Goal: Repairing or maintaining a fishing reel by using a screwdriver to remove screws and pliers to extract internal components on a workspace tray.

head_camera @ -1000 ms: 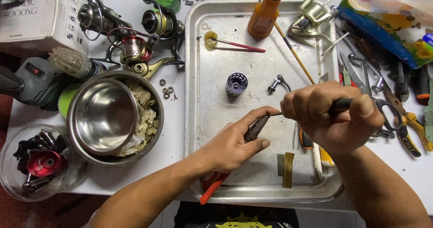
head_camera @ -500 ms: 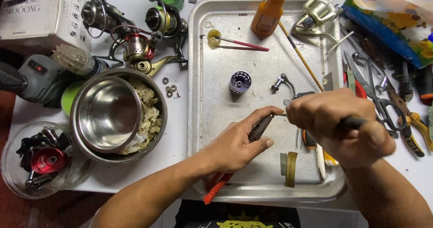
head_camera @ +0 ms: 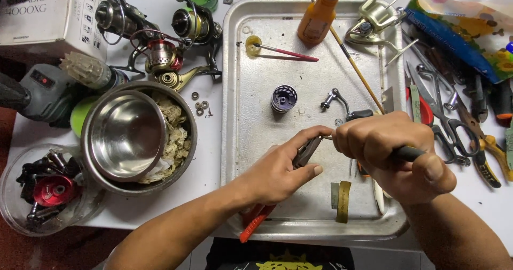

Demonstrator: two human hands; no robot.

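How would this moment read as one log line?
left hand: holds red-handled pliers | right hand: grips black-handled tool | over dented metal tray

Hobby repair bench, fishing-reel workshop: dismantled reels (head_camera: pixel 160 45) upper left, metal tray (head_camera: pixel 256 115) centre, scissors and pliers (head_camera: pixel 465 126) right edge, parts tub (head_camera: pixel 48 187) lower left.

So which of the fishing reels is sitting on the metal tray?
The pale gold spinning reel at the metal tray's top right corner. The dark one, the red-spooled one and a third lie off it, on the table.
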